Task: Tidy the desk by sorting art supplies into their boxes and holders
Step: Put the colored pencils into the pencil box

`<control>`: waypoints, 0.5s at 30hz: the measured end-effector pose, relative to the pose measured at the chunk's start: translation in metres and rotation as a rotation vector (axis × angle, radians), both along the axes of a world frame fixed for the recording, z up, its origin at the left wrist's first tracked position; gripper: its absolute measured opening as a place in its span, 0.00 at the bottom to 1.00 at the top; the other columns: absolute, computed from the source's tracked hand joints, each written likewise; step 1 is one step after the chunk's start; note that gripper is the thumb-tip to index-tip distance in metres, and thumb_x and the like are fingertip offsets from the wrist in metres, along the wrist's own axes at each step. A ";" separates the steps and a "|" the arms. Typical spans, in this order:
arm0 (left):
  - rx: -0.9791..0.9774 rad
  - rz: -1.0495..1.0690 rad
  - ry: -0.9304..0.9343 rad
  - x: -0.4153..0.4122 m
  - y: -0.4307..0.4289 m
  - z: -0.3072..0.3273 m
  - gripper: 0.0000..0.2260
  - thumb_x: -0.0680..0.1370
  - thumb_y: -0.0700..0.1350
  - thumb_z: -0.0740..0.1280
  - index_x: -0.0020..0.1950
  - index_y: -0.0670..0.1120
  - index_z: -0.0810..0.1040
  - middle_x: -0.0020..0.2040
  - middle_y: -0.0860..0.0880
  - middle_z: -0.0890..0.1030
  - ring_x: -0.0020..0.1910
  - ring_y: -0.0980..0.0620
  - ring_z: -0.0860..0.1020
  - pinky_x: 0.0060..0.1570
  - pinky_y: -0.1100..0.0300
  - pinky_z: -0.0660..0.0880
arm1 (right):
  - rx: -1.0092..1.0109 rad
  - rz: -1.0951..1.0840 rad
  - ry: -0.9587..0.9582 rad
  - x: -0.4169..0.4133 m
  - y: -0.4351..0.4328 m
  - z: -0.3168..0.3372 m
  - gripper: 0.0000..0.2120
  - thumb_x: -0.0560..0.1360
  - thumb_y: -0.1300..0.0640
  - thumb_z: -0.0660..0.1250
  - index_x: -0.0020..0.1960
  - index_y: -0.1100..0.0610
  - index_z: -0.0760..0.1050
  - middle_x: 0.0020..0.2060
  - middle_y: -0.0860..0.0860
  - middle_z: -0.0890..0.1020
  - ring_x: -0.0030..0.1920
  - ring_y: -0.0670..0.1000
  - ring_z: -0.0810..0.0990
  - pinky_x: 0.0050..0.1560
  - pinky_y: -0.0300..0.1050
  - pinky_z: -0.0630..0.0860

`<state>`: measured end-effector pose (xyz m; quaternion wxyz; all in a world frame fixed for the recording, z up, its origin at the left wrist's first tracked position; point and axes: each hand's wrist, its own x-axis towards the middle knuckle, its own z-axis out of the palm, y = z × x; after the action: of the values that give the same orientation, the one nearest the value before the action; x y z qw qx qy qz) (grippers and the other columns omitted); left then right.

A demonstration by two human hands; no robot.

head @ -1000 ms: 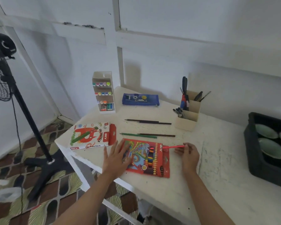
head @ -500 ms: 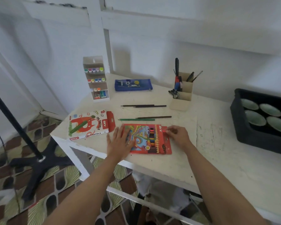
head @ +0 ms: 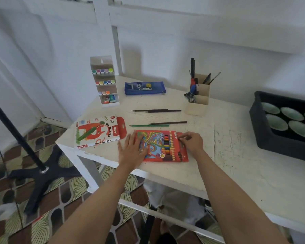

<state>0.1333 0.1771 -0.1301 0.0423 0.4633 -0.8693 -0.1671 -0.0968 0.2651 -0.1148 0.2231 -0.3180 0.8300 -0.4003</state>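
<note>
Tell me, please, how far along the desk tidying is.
Done: markers sit in the tiered rack, pens in the cardboard holder. In hand: the left hand presses flat on the colour pencil box while the right hand touches its upper right corner. Left: four loose pencils lie on the desk, and the oil pastels box has its flap open.

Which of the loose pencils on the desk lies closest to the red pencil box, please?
The green pencil, just behind the red pencil box; the other loose pencils are dark and lie farther back.
</note>
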 end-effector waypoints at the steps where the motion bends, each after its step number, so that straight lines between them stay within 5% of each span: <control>1: 0.001 0.003 0.003 0.000 0.000 0.000 0.33 0.74 0.66 0.44 0.77 0.56 0.48 0.78 0.54 0.45 0.77 0.50 0.43 0.72 0.39 0.42 | 0.007 -0.020 -0.003 0.000 -0.001 0.001 0.02 0.72 0.60 0.71 0.44 0.55 0.82 0.37 0.50 0.78 0.41 0.50 0.76 0.35 0.36 0.70; 9: -0.027 0.033 0.017 -0.002 0.000 -0.002 0.38 0.69 0.70 0.37 0.77 0.58 0.48 0.78 0.56 0.44 0.77 0.52 0.42 0.72 0.41 0.41 | 0.136 0.079 0.067 -0.016 -0.010 0.001 0.05 0.71 0.53 0.73 0.45 0.51 0.83 0.43 0.48 0.80 0.44 0.48 0.78 0.45 0.43 0.74; 15: -0.068 0.077 -0.003 -0.003 0.002 -0.008 0.36 0.70 0.70 0.37 0.77 0.59 0.48 0.78 0.57 0.44 0.77 0.53 0.42 0.72 0.43 0.41 | 0.129 0.330 0.220 -0.028 -0.015 0.001 0.05 0.72 0.53 0.72 0.48 0.51 0.83 0.40 0.43 0.72 0.42 0.45 0.74 0.34 0.37 0.67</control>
<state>0.1306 0.1791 -0.1376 0.0629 0.4951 -0.8559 -0.1351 -0.1253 0.2500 -0.1135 0.2138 -0.4766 0.8099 -0.2670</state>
